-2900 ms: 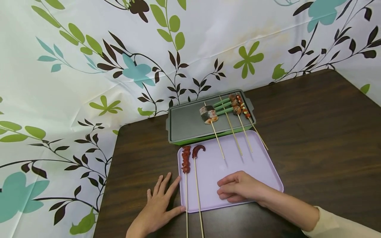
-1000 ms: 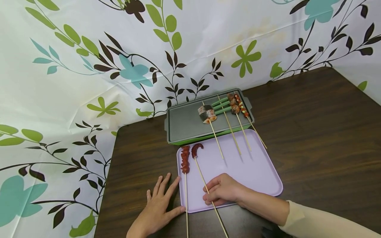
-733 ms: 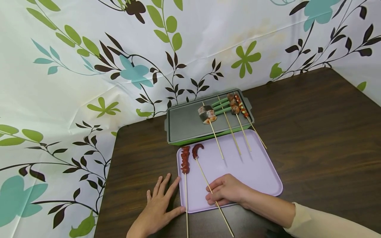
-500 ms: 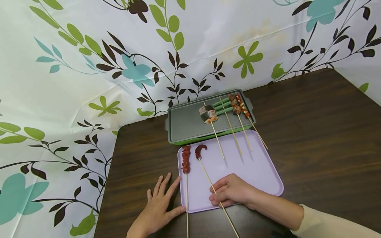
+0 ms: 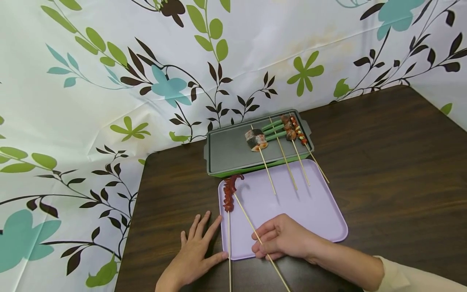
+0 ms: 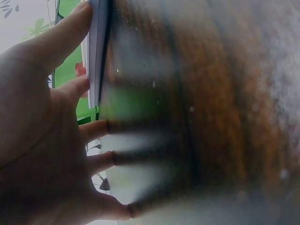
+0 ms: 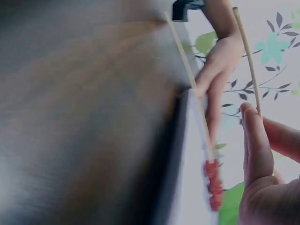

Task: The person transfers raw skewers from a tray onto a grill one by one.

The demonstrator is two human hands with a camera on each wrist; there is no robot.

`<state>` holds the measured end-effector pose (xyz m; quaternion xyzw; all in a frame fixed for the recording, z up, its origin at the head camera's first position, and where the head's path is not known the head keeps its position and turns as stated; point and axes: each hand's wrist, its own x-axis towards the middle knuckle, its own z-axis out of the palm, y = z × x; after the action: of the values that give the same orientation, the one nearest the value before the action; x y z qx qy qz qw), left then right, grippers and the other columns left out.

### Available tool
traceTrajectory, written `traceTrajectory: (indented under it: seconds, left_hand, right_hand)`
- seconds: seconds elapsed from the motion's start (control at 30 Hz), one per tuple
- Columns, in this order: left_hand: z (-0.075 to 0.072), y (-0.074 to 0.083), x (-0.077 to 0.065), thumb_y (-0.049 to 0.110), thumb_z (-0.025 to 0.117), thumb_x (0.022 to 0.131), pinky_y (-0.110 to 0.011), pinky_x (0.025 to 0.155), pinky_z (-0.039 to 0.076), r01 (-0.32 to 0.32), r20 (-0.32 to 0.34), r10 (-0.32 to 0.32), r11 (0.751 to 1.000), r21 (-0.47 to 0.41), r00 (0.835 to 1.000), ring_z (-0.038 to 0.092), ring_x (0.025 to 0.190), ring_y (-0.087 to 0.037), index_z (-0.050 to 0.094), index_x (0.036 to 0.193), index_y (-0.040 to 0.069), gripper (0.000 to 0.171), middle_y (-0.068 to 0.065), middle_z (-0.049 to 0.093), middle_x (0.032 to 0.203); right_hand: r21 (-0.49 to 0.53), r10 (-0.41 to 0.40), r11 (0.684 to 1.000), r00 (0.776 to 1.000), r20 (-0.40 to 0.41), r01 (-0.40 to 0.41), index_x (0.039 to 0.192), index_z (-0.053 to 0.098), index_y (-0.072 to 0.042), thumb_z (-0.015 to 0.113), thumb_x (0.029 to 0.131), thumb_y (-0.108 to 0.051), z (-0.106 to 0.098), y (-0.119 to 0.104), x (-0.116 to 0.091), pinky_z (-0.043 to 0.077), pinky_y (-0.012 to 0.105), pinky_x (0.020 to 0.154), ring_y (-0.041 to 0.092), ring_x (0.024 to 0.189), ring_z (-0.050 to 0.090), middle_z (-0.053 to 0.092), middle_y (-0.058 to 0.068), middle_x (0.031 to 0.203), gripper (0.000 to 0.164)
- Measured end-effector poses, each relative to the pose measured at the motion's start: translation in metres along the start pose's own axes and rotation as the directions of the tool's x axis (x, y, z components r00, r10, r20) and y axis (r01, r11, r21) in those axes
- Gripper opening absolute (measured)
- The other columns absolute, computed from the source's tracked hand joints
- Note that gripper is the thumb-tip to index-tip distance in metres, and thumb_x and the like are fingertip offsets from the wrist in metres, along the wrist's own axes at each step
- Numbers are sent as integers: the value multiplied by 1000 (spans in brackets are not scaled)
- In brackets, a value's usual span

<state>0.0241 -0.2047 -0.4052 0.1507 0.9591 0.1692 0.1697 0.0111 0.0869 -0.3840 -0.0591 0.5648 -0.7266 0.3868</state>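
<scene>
Judging by how the food is laid out, the work looks more than half done. Four skewers already lie with their food on the griddle (image 5: pixel 226 150), which stands just beyond the far edge of the tray (image 5: pixel 310 202): the fish skewer (image 5: pixel 256 140), the green-stalk skewer (image 5: pixel 274 130), the brown-chunk skewer (image 5: pixel 290 134) and the mixed-piece skewer (image 5: pixel 298 130), their sticks reaching back over the tray. Two are off the griddle. The red-meat skewer (image 5: pixel 228 196) lies along the tray's left side, its stick running out past the near edge. The tentacle skewer (image 5: pixel 245 211) is held slantwise above the tray, food end toward the far left corner, and a shadow beneath suggests it is lifted. Its curl overlaps the red pieces from overhead; whether they touch, I cannot tell.

The right hand (image 5: pixel 277 237) pinches the tentacle skewer's stick between thumb and fingers over the tray's near edge, the forearm coming in from the right of it. The left hand (image 5: pixel 195 253) holds nothing: it rests on the tabletop (image 5: pixel 175 178) left of the tray, fingers spread apart, thumb reaching to the tray's near left corner beside the red-meat skewer's stick.
</scene>
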Motion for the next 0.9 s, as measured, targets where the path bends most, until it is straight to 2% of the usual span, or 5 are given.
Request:
traceTrajectory:
  seconds: [0.13, 0.37, 0.47, 0.63, 0.9]
  left_hand:
    - [-1, 1, 1, 73, 50, 81, -81, 94, 5, -1, 1, 1, 1000, -4, 1000, -1, 145, -40, 14, 151, 44, 84, -5, 6, 161]
    - [-3, 2, 0, 74, 51, 80, -81, 95, 3, 25, 26, -24, 999, -25, 999, -2, 145, -38, 14, 150, 47, 84, -3, 6, 161]
    - [-3, 1, 0, 75, 50, 79, -81, 94, 4, 33, 36, -32, 999, -19, 999, -2, 145, -37, 15, 150, 47, 84, -2, 7, 161]
    - [-2, 0, 0, 76, 49, 79, -82, 93, 6, 25, 24, -25, 1000, 1, 999, 1, 145, -38, 15, 151, 46, 85, -3, 9, 160]
    - [0, 0, 0, 76, 48, 79, -82, 93, 5, 21, 28, -20, 1000, -6, 999, -1, 145, -38, 14, 151, 46, 84, -4, 8, 161]
  right_hand:
    - [-32, -44, 998, 999, 4, 44, 111, 62, 11, 70, 85, -4, 3, -24, 0, 57, 31, 67, 23, 83, 71, 71, 22, 95, 31]
    - [-134, -73, 989, 995, -71, 63, 114, 62, 8, 69, 87, -7, -3, -64, 17, 57, 33, 70, 23, 87, 71, 72, 17, 97, 32]
    - [-149, -75, 987, 991, -113, 58, 116, 61, 8, 68, 88, -6, -7, -72, 31, 57, 33, 71, 22, 88, 71, 71, 18, 99, 33]
    - [-117, -37, 993, 979, -200, 14, 117, 61, 6, 66, 88, -3, -16, -83, 57, 57, 32, 73, 22, 88, 71, 72, 16, 99, 31]
    - [-105, -9, 994, 968, -251, -18, 118, 60, 6, 66, 88, -1, -25, -97, 84, 56, 30, 74, 21, 88, 71, 71, 16, 102, 31]
